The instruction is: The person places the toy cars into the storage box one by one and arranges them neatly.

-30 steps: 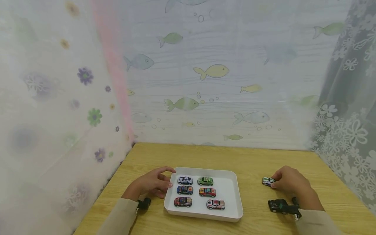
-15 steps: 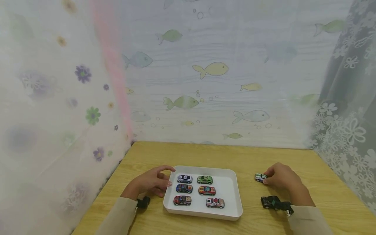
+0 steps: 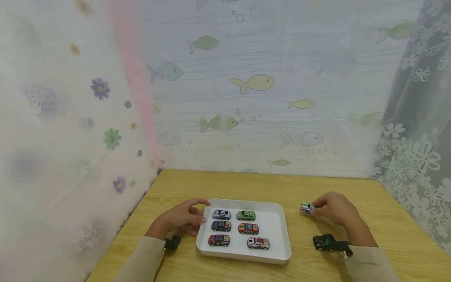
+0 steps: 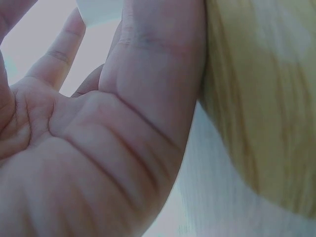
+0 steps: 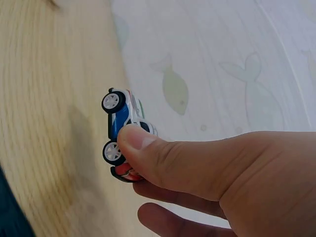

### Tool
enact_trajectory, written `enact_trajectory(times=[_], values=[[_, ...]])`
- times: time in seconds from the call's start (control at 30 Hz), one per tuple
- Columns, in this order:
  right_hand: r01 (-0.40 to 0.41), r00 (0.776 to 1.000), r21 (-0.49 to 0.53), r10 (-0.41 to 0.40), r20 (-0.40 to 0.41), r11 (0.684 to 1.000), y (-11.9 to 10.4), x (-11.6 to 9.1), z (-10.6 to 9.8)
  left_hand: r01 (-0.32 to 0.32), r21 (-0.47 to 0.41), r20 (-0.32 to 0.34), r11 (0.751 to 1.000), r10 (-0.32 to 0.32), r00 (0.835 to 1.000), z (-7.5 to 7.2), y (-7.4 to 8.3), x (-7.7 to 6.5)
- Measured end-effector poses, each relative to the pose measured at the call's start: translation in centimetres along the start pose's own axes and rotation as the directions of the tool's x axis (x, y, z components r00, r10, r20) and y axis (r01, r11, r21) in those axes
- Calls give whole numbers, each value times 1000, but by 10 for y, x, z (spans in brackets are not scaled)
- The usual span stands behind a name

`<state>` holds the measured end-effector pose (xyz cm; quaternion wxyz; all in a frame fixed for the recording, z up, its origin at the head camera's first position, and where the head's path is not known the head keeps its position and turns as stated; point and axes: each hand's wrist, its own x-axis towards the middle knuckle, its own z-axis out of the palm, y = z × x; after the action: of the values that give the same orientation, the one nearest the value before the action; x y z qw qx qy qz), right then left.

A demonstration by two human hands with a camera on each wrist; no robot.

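My right hand (image 3: 336, 211) pinches a small toy car (image 3: 307, 208), white with green stripes on top, between thumb and fingers. In the right wrist view the toy car (image 5: 118, 126) shows a blue side and a red end, tilted above the table with its shadow beside it. At the left edge of the white tray (image 3: 243, 257), my left hand (image 3: 181, 217) rests with its fingers loosely extended, fingertips at the rim. Within the tray lie several toy cars in two columns, among them a green car (image 3: 246, 215), a red-yellow car (image 3: 248, 228) and a white-red car (image 3: 258, 243).
The wooden table (image 3: 246, 184) meets a fish-print curtain (image 3: 253, 117) at the back. A flowered curtain (image 3: 70, 137) hangs along the left. Black devices sit at both wrists, the right one (image 3: 329, 243) larger in view.
My right hand has moved left and away from me, carrying the striped toy car off the table towards the tray's side. The left hand stays at the tray edge.
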<state>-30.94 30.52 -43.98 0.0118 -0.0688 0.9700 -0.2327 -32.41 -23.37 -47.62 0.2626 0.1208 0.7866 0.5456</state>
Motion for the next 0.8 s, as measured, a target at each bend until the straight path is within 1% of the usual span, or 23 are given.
enact_trajectory(times=[0.37, 0.57, 0.67, 0.8], values=[[41, 999, 11, -41, -20, 999, -20, 0, -2, -3, -5, 2, 1000, 3, 1000, 0, 0, 1], [76, 996, 53, -74, -42, 996, -36, 2, -3, -12, -8, 9, 1000, 12, 1000, -1, 0, 2], [100, 994, 77, -96, -49, 992, -44, 4, -1, -13, -10, 11, 1000, 13, 1000, -1, 0, 2], [112, 992, 98, -106, -61, 989, -54, 9, 4, -14, -12, 14, 1000, 15, 1000, -1, -1, 1]])
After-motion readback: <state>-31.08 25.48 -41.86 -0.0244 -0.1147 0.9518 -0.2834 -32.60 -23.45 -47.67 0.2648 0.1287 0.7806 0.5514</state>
